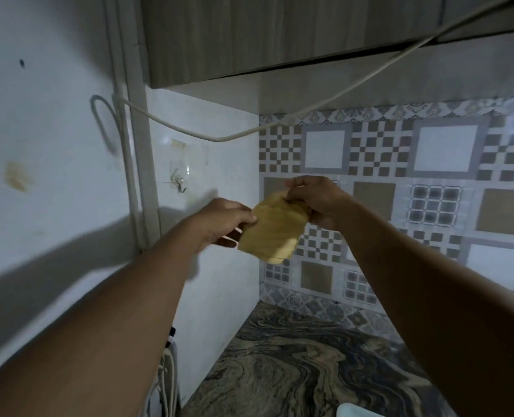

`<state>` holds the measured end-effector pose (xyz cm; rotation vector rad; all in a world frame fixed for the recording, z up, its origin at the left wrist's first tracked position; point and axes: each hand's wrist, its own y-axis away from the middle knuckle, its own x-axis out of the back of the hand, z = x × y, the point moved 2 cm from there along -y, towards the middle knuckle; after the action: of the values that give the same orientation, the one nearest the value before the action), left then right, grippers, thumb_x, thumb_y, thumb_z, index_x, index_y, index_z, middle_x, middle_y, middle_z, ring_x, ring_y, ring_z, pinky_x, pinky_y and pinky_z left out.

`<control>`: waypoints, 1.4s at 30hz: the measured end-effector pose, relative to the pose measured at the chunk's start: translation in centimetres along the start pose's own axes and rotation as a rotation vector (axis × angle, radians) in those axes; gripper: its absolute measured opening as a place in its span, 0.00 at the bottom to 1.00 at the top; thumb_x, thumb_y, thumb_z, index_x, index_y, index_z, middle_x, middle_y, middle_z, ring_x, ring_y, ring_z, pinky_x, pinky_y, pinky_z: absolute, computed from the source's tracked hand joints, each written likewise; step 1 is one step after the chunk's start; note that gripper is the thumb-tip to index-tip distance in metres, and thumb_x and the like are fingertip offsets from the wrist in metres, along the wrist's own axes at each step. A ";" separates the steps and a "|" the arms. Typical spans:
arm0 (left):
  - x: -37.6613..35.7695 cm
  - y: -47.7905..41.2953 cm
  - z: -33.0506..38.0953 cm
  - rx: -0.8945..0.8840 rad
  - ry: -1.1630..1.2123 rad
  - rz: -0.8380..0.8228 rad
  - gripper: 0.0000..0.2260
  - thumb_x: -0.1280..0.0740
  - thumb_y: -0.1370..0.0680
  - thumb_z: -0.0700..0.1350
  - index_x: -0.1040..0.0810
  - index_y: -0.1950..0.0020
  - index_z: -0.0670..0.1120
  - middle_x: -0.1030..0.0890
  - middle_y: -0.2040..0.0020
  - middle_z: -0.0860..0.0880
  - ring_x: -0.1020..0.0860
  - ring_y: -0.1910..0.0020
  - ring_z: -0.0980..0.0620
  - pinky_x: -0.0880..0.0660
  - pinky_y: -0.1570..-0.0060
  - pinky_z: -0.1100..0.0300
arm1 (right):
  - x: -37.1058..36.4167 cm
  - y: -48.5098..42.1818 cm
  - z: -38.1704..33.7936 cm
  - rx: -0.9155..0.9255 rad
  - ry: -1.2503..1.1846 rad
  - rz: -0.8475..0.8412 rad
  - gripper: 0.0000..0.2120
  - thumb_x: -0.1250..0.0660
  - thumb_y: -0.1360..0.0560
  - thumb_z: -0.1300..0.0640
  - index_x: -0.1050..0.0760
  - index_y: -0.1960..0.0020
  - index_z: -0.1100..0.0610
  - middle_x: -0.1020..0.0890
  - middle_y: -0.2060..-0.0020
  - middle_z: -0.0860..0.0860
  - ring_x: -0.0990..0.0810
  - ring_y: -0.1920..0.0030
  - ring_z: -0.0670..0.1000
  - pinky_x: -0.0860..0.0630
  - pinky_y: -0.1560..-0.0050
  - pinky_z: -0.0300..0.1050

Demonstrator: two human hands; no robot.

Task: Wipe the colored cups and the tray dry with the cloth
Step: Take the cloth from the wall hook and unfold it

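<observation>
Above the marbled desk, before the tiled wall, you hold the yellow cloth aloft. Your left hand pinches its left edge; your right hand grips its top corner. A white object, cut off at the bottom edge, is unidentifiable.

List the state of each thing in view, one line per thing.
cloth: folded, held up in the air by both hands.
left hand: pinches the cloth's left edge.
right hand: grips the cloth's upper right corner.
wall hook: bare, nothing hanging on it.
cable: hangs slack under the cabinet.
</observation>
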<state>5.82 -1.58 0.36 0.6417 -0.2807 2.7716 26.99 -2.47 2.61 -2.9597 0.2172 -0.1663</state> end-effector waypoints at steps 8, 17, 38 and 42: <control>-13.3 0.6 2.2 0.023 0.408 -0.286 0.07 0.28 0.23 0.49 0.18 0.49 0.46 0.16 0.58 0.48 0.19 0.58 0.49 0.22 0.58 0.57 | 10.2 7.6 3.1 -0.097 -0.043 0.053 0.12 0.29 0.25 0.65 0.23 0.43 0.58 0.19 0.56 0.57 0.18 0.59 0.53 0.20 0.65 0.45; -24.4 3.0 7.1 -0.039 0.580 -0.293 0.07 0.31 0.22 0.36 0.22 0.54 0.47 0.17 0.58 0.43 0.19 0.64 0.48 0.22 0.62 0.56 | 20.0 17.0 7.8 -0.242 -0.341 0.237 0.03 0.35 0.21 0.64 0.23 0.49 0.63 0.20 0.60 0.58 0.18 0.64 0.53 0.17 0.62 0.49; -33.0 6.7 7.8 0.019 0.195 -0.563 0.31 0.20 0.36 0.32 0.23 0.36 0.48 0.22 0.44 0.35 0.16 0.50 0.40 0.17 0.49 0.46 | 26.5 23.9 12.2 -0.200 -0.160 0.433 0.10 0.35 0.20 0.64 0.22 0.39 0.62 0.20 0.53 0.59 0.23 0.57 0.56 0.22 0.52 0.53; -32.9 6.4 6.6 -0.050 -0.042 -0.504 0.19 0.21 0.33 0.33 0.17 0.44 0.43 0.17 0.50 0.40 0.16 0.54 0.43 0.19 0.45 0.44 | 26.7 23.9 13.0 -0.253 0.042 0.291 0.07 0.27 0.26 0.62 0.16 0.51 0.65 0.17 0.54 0.62 0.20 0.55 0.59 0.21 0.52 0.55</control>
<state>34.80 -16.73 -9.56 0.6532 -0.1666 2.2660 51.62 -27.81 -11.71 -3.1257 0.7190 -0.1736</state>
